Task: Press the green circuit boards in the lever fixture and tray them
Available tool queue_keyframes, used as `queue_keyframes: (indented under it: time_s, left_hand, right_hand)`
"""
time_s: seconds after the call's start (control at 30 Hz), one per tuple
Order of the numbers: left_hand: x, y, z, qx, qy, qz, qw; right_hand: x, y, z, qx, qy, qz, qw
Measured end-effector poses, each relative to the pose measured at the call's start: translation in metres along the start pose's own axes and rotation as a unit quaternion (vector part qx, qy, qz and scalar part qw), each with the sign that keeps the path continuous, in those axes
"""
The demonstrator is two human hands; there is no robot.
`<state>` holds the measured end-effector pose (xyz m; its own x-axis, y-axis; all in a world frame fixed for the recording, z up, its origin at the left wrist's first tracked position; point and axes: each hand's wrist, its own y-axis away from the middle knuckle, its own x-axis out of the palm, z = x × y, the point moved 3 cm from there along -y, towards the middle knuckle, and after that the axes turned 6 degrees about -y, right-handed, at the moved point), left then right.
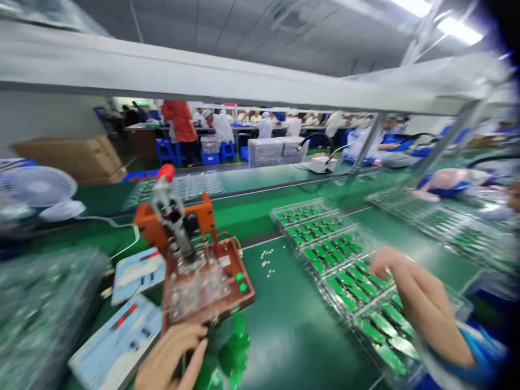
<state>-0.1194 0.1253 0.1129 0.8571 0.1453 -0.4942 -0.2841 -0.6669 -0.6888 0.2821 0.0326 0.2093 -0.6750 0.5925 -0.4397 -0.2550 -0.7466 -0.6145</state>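
My left hand (173,357) is at the front edge of a brown test fixture (239,265), its fingers curled and thumb tip close to them; what they hold, if anything, is hidden. Beside it lies a shiny green object (234,352), too blurred to name. The fixture carries clear blocks (199,290), an orange frame (152,225) and a toggle clamp with a red knob (166,173). My right hand (422,303) is over a clear plastic tray (320,281) of small green circuit boards (349,281). Its fingers bend down, bunched together; their tips are blurred.
Two pale blue meters (122,341) with red displays sit left of the fixture. A plastic-covered stack (44,319) and a white fan (38,187) are further left. Tiny white pieces (266,262) lie on the green bench. More trays (450,225) stand right; a beam (227,76) crosses above.
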Motion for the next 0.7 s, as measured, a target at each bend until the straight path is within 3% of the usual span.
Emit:
queue_keyframes:
  time_s: [0.13,0.27,0.37,0.57,0.7]
  left_hand:
    - [-0.011,0.010,-0.010,0.007,-0.059,-0.006,0.998]
    - [-0.016,0.014,-0.014,0.006,-0.065,-0.005,0.998]
    - [-0.027,0.029,-0.016,0.000,-0.086,0.021,0.996]
    - [-0.050,0.073,-0.010,-0.042,-0.110,0.150,0.982]
    - [-0.054,0.094,-0.001,-0.060,-0.106,0.189,0.974]
  right_hand:
    - [0.067,0.100,0.027,0.048,-0.122,0.180,0.975]
    - [0.144,0.149,0.040,0.077,-0.172,0.297,0.936]
    - [0.172,0.149,0.047,0.058,-0.181,0.356,0.915]
    - [0.195,0.107,0.043,0.025,-0.178,0.428,0.886]
    - [0.213,0.087,0.043,-0.010,-0.131,0.485,0.864]
